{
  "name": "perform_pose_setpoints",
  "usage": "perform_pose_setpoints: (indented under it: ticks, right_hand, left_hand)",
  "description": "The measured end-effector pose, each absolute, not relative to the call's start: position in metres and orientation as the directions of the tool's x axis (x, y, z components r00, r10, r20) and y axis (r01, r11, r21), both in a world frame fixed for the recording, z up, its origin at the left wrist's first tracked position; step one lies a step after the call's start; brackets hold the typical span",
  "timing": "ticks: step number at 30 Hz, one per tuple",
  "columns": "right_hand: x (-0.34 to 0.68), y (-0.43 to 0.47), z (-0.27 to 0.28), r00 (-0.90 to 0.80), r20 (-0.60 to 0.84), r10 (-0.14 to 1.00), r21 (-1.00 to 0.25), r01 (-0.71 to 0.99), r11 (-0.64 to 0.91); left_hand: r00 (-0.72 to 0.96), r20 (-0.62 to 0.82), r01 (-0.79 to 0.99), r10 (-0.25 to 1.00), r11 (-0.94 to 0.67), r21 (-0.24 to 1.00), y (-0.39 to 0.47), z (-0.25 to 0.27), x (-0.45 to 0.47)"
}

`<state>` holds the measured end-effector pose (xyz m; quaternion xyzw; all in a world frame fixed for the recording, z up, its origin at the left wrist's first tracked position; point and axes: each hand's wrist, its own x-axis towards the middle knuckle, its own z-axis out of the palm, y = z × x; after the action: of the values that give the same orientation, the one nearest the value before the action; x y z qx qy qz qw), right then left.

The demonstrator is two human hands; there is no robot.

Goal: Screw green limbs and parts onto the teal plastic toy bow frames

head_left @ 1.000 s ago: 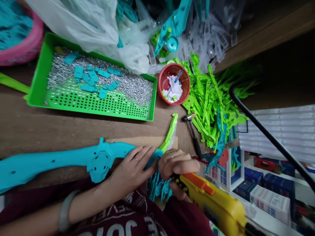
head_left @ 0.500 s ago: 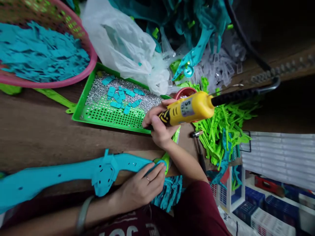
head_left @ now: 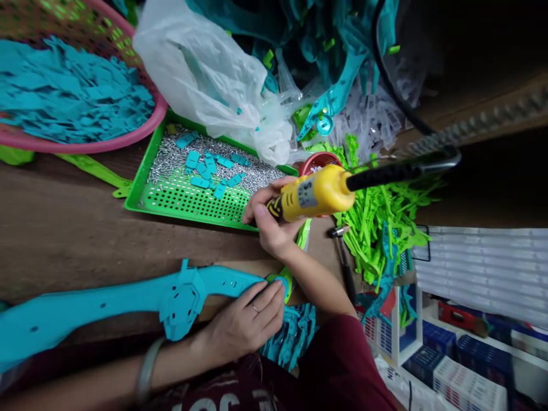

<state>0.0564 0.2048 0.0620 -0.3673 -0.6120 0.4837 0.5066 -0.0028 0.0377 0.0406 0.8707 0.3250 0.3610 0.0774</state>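
My right hand [head_left: 274,225] is wrapped round a yellow and black electric screwdriver [head_left: 314,194], its cord leading off to the right. The tool's front end is over the near edge of a green perforated tray [head_left: 184,211], and its tip is hidden by my fingers. Loose silver screws [head_left: 165,162] and several small blue clips [head_left: 201,182] lie in the tray. Close to my body, my left hand [head_left: 246,322] presses its fingers over the right end of a long blue plastic part [head_left: 128,297]. A bright green strip [head_left: 289,279] shows beneath that end.
At the far left stands a pink basket [head_left: 160,114] heaped with blue pieces. A white plastic bag [head_left: 201,68] slumps behind the tray. A small red bowl [head_left: 321,162], a hammer [head_left: 347,274] and a pile of green parts [head_left: 372,228] are on the right. A coiled spring [head_left: 483,123] hangs there.
My right hand has shifted slightly left with the screwdriver, whose rear end and cord have swung left. My left hand stays on the end of the blue part.
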Motion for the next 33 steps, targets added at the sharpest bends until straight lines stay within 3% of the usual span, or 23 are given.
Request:
perform_pose_setpoints:
  ticks: [7, 14, 19, 23, 26, 28, 31, 33]
  right_hand:
    - [0.063, 0.195, 0.096, -0.151, 0.279, 0.948, -0.959, 0.001, 0.282]
    - [0.127, 0.082, 0.166, 0.054, 0.345, 0.937, -0.938, 0.058, 0.342]
    - [0.144, 0.022, 0.141, 0.13, 0.268, 0.955, -0.958, 0.14, 0.25]
    - [0.139, 0.018, 0.114, 0.162, 0.366, 0.916, -0.929, 0.122, 0.349]
    - [0.14, 0.019, 0.105, 0.134, 0.42, 0.897, -0.907, 0.083, 0.412]
    - [0.145, 0.02, 0.104, 0.057, 0.378, 0.924, -0.924, 0.089, 0.372]
    - [0.154, 0.025, 0.104, -0.182, 0.305, 0.935, -0.941, 0.097, 0.326]
    - [0.157, 0.035, 0.108, -0.345, 0.375, 0.861, -0.92, -0.022, 0.392]
  left_hand:
    - [0.477, 0.606, 0.533, 0.637, -0.758, 0.376, 0.033, 0.04, -0.003]
    - [0.577, 0.574, 0.493, 0.582, -0.808, 0.323, 0.029, 0.041, -0.011]
    - [0.591, 0.579, 0.491, 0.562, -0.82, 0.294, 0.029, 0.042, -0.013]
    - [0.596, 0.568, 0.507, 0.568, -0.814, 0.283, 0.027, 0.041, -0.012]
    - [0.601, 0.56, 0.51, 0.57, -0.813, 0.281, 0.027, 0.04, -0.011]
    - [0.603, 0.557, 0.512, 0.571, -0.813, 0.278, 0.027, 0.04, -0.011]
    - [0.597, 0.563, 0.519, 0.572, -0.81, 0.273, 0.029, 0.04, -0.013]
    - [0.585, 0.575, 0.518, 0.572, -0.809, 0.279, 0.029, 0.039, -0.014]
